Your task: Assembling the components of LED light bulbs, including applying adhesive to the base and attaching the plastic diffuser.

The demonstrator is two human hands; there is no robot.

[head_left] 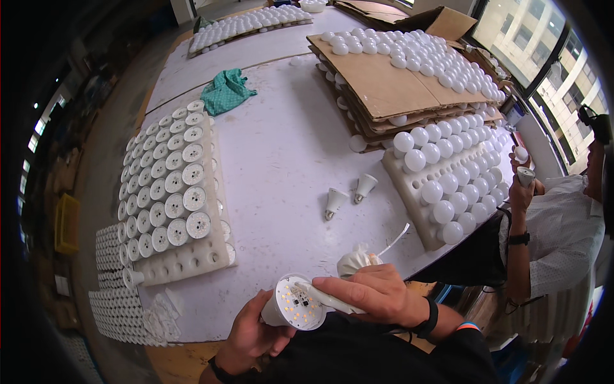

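My left hand [251, 325] is closed around an LED bulb base [299, 307] without its dome. The round circuit board, with yellow LED chips and two dark components, faces up. My right hand [378, 296] grips a slim white tool [332, 301] and holds its tip at the upper right part of the bulb's rim. I cannot make out what kind of tool it is. Just behind my right hand stands a whitish wrapped bottle [354, 263] with a thin white nozzle. Two bulb bases [334, 203] with metal screw ends lie on the table beyond.
A foam tray [185, 267] of open bulb bases stands on the left. To the right, another foam tray [419, 221] bears white domes, below stacked cardboard [377, 86] covered in domes. A green cloth [227, 93] lies farther back. At right, a co-worker's hand [521, 192] holds bulb parts.
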